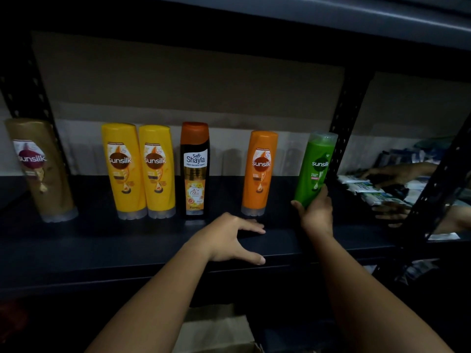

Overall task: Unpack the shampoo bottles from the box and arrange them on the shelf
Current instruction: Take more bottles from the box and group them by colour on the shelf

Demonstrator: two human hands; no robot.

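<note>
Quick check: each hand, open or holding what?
Left hand: open, fingers resting on the shelf.
Right hand: grips the green bottle.

Dim room, beige wall [178,80] behind.

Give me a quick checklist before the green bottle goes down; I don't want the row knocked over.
1. Right hand grips the green Sunsilk bottle low on its body: ok.
2. Green bottle upright: not ok, tilted.
3. Free shelf space right of the orange Sunsilk bottle: ok.
4. Left hand clear of bottles, open on the shelf: ok.
5. Clearance from the shelf post: cannot tell.
</note>
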